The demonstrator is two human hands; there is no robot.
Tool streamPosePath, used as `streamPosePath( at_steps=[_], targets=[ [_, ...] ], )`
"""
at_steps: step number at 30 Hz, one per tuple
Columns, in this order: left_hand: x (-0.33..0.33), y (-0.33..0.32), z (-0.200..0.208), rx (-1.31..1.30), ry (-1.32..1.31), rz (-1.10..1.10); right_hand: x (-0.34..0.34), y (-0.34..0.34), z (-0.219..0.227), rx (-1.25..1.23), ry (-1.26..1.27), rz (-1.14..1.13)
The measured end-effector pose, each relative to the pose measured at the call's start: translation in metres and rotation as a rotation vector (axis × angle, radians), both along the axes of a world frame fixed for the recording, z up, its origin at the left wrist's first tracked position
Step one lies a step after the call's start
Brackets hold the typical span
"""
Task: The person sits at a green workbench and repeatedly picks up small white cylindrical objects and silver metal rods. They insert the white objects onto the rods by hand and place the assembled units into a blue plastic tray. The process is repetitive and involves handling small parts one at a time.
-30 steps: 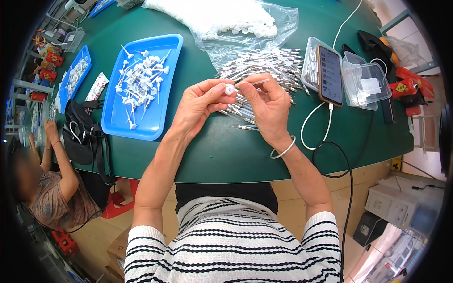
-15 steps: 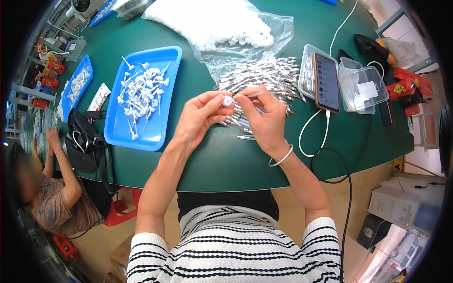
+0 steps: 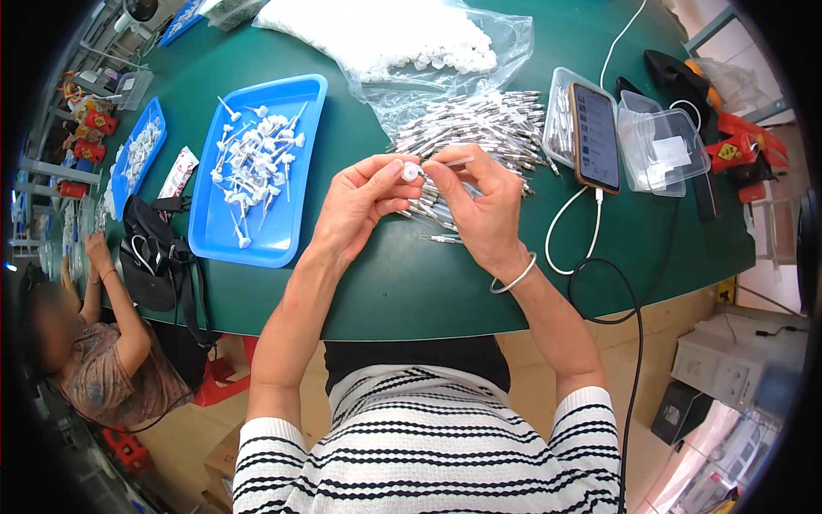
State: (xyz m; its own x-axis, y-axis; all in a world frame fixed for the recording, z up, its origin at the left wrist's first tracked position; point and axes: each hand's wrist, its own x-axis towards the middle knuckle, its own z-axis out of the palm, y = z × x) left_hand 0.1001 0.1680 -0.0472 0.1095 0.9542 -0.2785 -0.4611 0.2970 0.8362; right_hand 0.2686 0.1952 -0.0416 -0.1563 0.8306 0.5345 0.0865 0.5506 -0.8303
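Note:
My left hand (image 3: 360, 199) pinches a small round white plastic cap (image 3: 410, 171) between thumb and fingers. Close against it, my right hand (image 3: 481, 201) grips a thin rod (image 3: 461, 160) whose pale end sticks out past the fingers. The rod's other end points at the cap; the fingers hide whether the two are joined. Just beyond both hands spreads a pile of thin metal-tipped rods (image 3: 488, 128). To the left, a blue tray (image 3: 199, 231) holds several white caps with rods fixed in them (image 3: 257, 163).
A clear bag of white caps (image 3: 368, 43) lies at the back. On the right are a phone (image 3: 597, 137) leaning on a clear box (image 3: 561, 79), another clear container (image 3: 664, 150) and cables. A black bag (image 3: 150, 257) and a seated co-worker (image 3: 103, 351) are at left.
The hands stay together at almost the same spot, with the cap and rod still held. The whole view has shifted slightly.

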Motion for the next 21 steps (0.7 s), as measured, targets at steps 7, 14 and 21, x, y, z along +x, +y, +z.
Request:
streamPosePath(
  at_steps=[7, 14, 21],
  targets=[
    [-0.0005, 0.001, -0.0021, -0.007, -0.026, -0.011, 0.0012, -0.0002, -0.0004, 0.02, -0.015, -0.003],
    [0.0009, 0.0, 0.0007, -0.01, -0.016, 0.006, 0.0012, 0.0004, -0.0006, 0.044, -0.02, -0.004],
    [0.0028, -0.0007, -0.0005, 0.021, 0.045, 0.024, 0.0013, -0.0004, -0.0009, 0.054, -0.03, -0.006]
  ],
)
